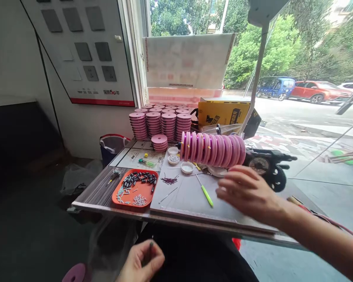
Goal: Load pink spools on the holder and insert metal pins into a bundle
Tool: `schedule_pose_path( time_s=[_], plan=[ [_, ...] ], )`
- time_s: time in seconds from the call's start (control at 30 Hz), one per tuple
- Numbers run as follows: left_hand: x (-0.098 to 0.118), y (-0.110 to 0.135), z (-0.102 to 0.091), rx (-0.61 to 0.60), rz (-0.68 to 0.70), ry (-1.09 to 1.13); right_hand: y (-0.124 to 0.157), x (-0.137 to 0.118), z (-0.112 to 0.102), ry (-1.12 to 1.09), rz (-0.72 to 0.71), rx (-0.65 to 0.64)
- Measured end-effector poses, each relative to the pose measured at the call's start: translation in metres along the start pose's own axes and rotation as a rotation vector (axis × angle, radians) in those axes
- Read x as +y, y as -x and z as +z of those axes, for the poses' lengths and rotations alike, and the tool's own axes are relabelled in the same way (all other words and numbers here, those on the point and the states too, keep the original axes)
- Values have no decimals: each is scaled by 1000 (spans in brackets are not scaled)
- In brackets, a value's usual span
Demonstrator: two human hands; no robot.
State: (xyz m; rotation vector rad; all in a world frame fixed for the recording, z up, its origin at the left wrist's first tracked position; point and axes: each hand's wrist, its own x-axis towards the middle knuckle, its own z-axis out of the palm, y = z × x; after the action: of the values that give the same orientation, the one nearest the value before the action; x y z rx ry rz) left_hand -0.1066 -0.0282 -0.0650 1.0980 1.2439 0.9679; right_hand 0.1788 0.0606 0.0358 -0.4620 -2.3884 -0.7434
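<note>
"Pink spools (213,150) sit in a row on the black geared machine (278,178), at the right of the bench (95,192). Do we agree?"

"We do. Purple shows between their flanges, with small yellow bits at several points. How do we record the hands?"

"The right hand (247,194) is raised just beside the row's right end, fingers bent and blurred; we cannot tell whether it touches or grips anything."

"And the left hand (141,260)?"

"In front of the bench's near edge, thumb and forefinger closed on a small dark piece (151,244), too small for us to identify."

"Bench contents?"

"We note an orange tray (130,204) at left, holding black cylinders, pale green tubes and small silvery parts. Right of it lie purple strips (170,179), then a green-handled tool (207,196). White dishes (187,168) stand near the row, one filled with small pale pieces."

"Behind, we log stacks of pink discs (161,124) beside a yellow box (223,111)"
</note>
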Motion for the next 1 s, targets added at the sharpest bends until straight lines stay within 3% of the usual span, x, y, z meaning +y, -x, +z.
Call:
schedule_pose_path(
  time_s=[0.1, 0.17, 0.27, 0.33, 0.4, 0.5, 0.57, 0.67, 0.77, 0.83, 0.9, 1.0],
  plan=[
    [49, -2, 13, 92, 291, -94, -1, -36, 7, -116, 51, -39],
    [76, -6, 28, 90, 351, -153, -1, -55, 12, -137, 133, -8],
    [91, -14, 48, -184, 302, -273, -1, -64, 15, -143, 185, 35],
    [84, -19, 56, -271, 300, -154, 0, -63, 14, -169, 187, 50],
    [71, -23, 60, -311, 227, 166, 0, -63, 13, -194, 189, 59],
    [54, -27, 64, -386, -14, 632, 0, -64, 13, -184, 166, 77],
    [47, -29, 66, -371, -159, 740, 2, -58, 13, -125, 109, 83],
    [43, -32, 67, -318, -288, 739, 5, -30, 11, 22, 20, 75],
    [46, -31, 66, -278, -321, 737, 7, 6, 3, 167, -6, 101],
    [46, -29, 65, -281, -296, 718, 5, 17, 0, 238, 2, 129],
    [40, -26, 62, -295, -213, 652, 2, 6, 1, 213, 46, 89],
    [22, -20, 48, -202, -1, 430, -5, -45, 18, -49, 94, -24]
  ],
)
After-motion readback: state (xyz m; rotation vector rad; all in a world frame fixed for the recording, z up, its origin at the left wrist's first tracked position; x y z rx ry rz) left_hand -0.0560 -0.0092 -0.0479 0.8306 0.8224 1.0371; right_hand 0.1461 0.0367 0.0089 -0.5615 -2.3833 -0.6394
